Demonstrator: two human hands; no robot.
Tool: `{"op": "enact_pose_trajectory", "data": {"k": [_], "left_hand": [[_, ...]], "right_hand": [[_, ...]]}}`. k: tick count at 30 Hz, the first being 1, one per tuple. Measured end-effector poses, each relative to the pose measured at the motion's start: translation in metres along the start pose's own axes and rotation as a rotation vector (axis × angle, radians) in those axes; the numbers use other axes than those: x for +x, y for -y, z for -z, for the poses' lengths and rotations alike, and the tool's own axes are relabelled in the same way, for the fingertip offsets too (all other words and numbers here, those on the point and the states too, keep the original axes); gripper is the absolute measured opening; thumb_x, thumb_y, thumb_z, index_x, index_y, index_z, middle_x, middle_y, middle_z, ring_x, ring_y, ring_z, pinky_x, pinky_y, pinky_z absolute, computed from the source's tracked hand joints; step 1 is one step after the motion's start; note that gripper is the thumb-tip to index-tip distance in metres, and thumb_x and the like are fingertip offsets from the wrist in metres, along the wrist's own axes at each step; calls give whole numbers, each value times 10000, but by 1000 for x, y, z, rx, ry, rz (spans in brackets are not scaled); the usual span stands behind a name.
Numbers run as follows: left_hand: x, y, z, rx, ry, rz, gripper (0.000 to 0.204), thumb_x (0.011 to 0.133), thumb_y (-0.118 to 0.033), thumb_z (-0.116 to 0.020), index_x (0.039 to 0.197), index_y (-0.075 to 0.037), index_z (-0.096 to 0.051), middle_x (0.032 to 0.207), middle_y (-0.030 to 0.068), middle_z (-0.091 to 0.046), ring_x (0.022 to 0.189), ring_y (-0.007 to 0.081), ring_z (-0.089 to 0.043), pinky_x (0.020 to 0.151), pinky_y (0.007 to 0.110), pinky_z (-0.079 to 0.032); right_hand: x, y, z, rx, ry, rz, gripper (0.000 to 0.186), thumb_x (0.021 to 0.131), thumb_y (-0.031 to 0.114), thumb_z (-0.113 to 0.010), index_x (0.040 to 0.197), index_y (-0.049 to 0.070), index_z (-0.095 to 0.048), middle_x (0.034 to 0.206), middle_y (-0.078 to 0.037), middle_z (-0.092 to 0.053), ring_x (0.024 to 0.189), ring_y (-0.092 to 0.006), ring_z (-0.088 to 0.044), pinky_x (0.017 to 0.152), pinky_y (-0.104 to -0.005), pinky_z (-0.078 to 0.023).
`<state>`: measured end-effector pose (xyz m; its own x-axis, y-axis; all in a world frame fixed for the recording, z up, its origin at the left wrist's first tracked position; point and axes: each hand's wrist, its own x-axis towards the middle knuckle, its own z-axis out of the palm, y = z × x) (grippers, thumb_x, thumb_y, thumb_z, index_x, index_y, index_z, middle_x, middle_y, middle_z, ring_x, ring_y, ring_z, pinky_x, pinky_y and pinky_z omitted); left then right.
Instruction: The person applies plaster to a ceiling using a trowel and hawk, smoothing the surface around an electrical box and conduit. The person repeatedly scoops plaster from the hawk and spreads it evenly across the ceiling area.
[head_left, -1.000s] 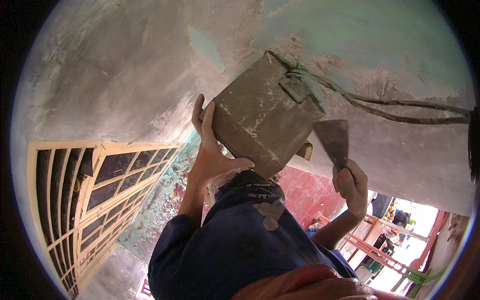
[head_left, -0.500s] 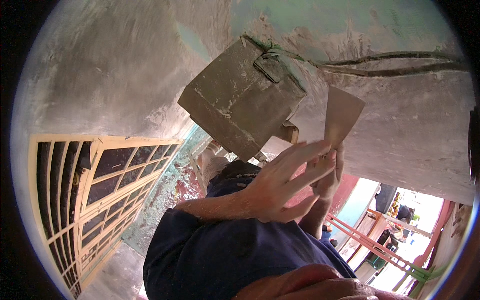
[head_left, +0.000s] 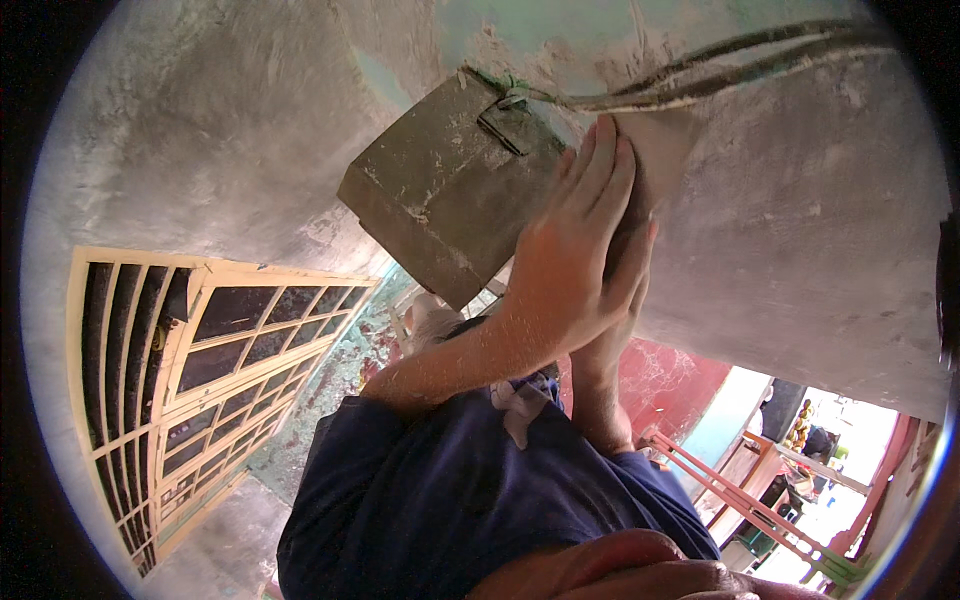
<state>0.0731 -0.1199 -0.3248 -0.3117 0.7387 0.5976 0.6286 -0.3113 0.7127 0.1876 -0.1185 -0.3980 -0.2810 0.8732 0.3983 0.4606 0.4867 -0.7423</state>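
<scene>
My left hand (head_left: 570, 250) lies with extended fingers over the blade of a putty knife (head_left: 665, 145), its fingertips near the blade's upper edge. Behind it, my right hand (head_left: 610, 335) is on the knife's handle, mostly hidden. The knife is just right of a dusty grey-brown box (head_left: 430, 180) mounted on the plastered surface (head_left: 790, 230). Dark cables (head_left: 740, 48) run from the box's top toward the upper right, just above the blade.
A cream window grille (head_left: 220, 380) is at left, a red wall (head_left: 660, 380) below the box. At lower right, pink rails (head_left: 720, 485) stand before a bright opening with cluttered items (head_left: 800, 430). Mottled peeling paint (head_left: 340, 360) covers the wall beside the grille.
My left hand left the box and moved right onto the putty knife. My right hand raised the knife toward the cables. The box and cables appear higher in the picture.
</scene>
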Motion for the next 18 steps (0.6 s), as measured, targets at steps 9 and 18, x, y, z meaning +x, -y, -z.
{"op": "enact_pose_trajectory", "data": {"k": [9, 18], "left_hand": [[14, -16, 6, -25, 1, -59, 597, 946, -133, -602, 1424, 163, -403, 1492, 407, -371, 1410, 538, -377, 1187, 530, -333], [20, -19, 4, 101, -45, -47, 603, 948, -157, -621, 1425, 155, -427, 1458, 413, -419, 1338, 532, -467, 1121, 506, -396]], "right_hand": [[7, 9, 14, -110, 13, 49, 813, 967, 222, -686, 1600, 8, -223, 1627, -190, -285, 1498, -341, -302, 1210, -414, -283], [33, 32, 16, 333, 173, 9, 904, 905, 241, -753, 1591, -17, -223, 1654, -213, -225, 1504, -383, -267, 1216, -443, -250]]}}
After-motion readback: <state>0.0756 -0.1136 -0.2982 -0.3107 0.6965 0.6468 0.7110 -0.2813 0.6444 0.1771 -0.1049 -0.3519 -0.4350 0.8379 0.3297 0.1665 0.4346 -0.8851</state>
